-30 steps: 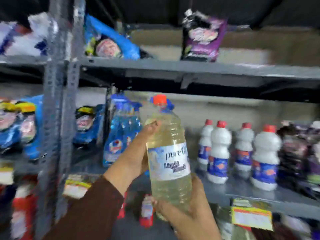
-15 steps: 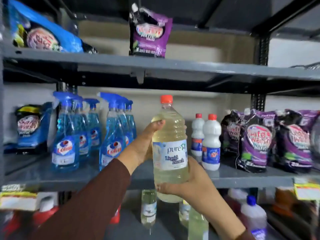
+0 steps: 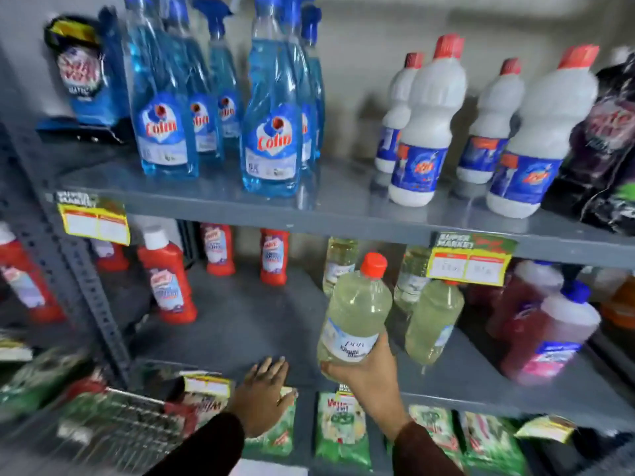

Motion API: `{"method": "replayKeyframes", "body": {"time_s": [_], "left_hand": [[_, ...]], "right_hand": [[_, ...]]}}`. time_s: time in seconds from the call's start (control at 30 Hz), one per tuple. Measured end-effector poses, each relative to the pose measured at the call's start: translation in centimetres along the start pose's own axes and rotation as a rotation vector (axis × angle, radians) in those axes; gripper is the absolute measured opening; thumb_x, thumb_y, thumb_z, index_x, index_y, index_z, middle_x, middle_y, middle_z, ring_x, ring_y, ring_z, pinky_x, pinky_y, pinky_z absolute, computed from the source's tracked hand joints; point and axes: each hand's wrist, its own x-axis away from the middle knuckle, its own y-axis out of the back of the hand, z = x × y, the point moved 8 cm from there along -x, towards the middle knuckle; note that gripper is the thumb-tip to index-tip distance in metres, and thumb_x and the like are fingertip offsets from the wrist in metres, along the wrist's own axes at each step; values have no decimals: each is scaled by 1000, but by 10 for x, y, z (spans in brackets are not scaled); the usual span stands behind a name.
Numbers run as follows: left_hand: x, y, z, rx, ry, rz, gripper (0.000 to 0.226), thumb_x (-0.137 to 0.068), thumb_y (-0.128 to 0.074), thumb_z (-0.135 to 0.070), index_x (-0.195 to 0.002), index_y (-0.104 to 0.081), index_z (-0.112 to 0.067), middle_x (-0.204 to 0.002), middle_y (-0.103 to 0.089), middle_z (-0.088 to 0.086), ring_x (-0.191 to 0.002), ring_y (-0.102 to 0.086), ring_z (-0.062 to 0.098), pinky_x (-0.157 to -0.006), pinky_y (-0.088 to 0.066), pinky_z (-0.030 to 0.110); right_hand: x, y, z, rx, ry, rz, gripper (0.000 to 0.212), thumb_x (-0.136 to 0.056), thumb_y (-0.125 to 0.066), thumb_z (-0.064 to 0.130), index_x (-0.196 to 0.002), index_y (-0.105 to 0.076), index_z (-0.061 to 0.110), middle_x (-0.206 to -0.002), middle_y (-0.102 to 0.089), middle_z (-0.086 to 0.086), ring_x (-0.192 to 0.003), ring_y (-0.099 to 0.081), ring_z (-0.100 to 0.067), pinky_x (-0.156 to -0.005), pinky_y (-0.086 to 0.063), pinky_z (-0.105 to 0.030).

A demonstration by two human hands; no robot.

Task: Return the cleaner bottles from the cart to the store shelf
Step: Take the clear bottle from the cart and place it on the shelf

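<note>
My right hand grips the base of a clear bottle of pale yellow liquid bleach with a red cap, tilted over the front of the lower grey shelf. Several matching bleach bottles stand on that shelf just right of and behind it. My left hand is flat, fingers spread, resting on the shelf's front edge and holding nothing. The wire cart shows at the bottom left.
Red bottles stand left on the lower shelf, pink bottles right. The upper shelf carries blue spray bottles and white bottles. Green packets hang below. A perforated upright post stands at left.
The bleach bottle came down from in front of the upper shelf to the lower shelf. My left hand let go of it and dropped to the shelf edge; the view tilted downward.
</note>
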Motion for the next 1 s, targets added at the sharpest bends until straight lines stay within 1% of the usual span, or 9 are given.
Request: {"method": "replayKeyframes", "body": {"time_s": [0.07, 0.13, 0.23, 0.33, 0.6, 0.7, 0.77, 0.9, 1.0], "left_hand": [[-1, -20, 4, -2, 27, 72, 61, -78, -47, -51, -115, -70, -8, -121, -70, 5, -108, -68, 24, -84, -58, 43], [-5, -30, 9, -31, 28, 64, 69, -76, -61, -49, -129, -58, -5, -137, -59, 9, -123, -57, 30, -99, -48, 50], [-10, -39, 13, -23, 18, 92, 83, -86, -51, -50, -151, -20, -8, -161, -18, 7, -148, -16, 29, -119, -12, 47], [-12, -49, 19, -44, 16, 117, 92, -85, -45, -58, -153, -4, -10, -164, -2, 3, -150, 0, 24, -121, -1, 43], [-14, -60, 23, -39, -18, 116, 99, -80, -42, -64, -153, 2, -12, -164, 3, 1, -150, 5, 24, -121, 1, 43], [-13, -59, 23, -7, -22, 98, 99, -80, -41, -64, -153, 3, -14, -164, 4, 0, -149, 8, 22, -122, 3, 42], [-13, -60, 25, 16, -19, 87, 97, -80, -40, -64, -153, 4, -15, -163, 5, -2, -149, 9, 20, -121, 4, 40], [-16, -59, 25, 34, -14, 101, 93, -83, -40, -60, -153, 2, -16, -164, 3, -3, -149, 7, 19, -122, 2, 40], [-15, -50, 25, 96, -30, 104, 84, -90, -44, -54, -153, -4, -16, -164, -3, -2, -150, 2, 19, -123, -1, 39]], "right_hand": [[-13, -5, -29, 80, -72, -28, 80, -41, -94, 16, -95, -51, 56, -95, -75, 21, -80, -71, 4, -61, -53, -9], [-27, -12, -56, 120, -148, -41, 79, -41, -94, 22, -93, -47, 58, -91, -74, 18, -80, -68, 11, -58, -52, -8], [-47, -25, -83, 132, -215, -58, 73, -46, -94, 20, -95, -46, 43, -93, -68, 19, -77, -66, 13, -53, -49, -3], [-60, -45, -96, 124, -225, -63, 71, -49, -93, 19, -96, -44, 36, -95, -67, 17, -78, -66, 11, -54, -50, -4], [-88, -88, -107, 45, -180, -80, 69, -57, -90, 4, -97, -44, 36, -96, -65, 15, -82, -66, 12, -63, -50, -3], [-96, -91, -111, 45, -183, -85, 75, -55, -92, 8, -112, -46, 25, -100, -65, 15, -95, -67, -5, -77, -53, -19], [-100, -93, -114, 50, -176, -83, 81, -54, -92, 11, -120, -45, 21, -105, -67, 10, -96, -67, -7, -85, -55, -31], [-97, -93, -107, 62, -176, -94, 89, -55, -93, 9, -128, -43, 14, -117, -67, -2, -106, -66, -18, -93, -55, -38], [-81, -89, -99, 56, -229, -92, 81, -60, -90, 2, -127, -44, 7, -119, -66, -9, -106, -66, -26, -93, -55, -42]]}}
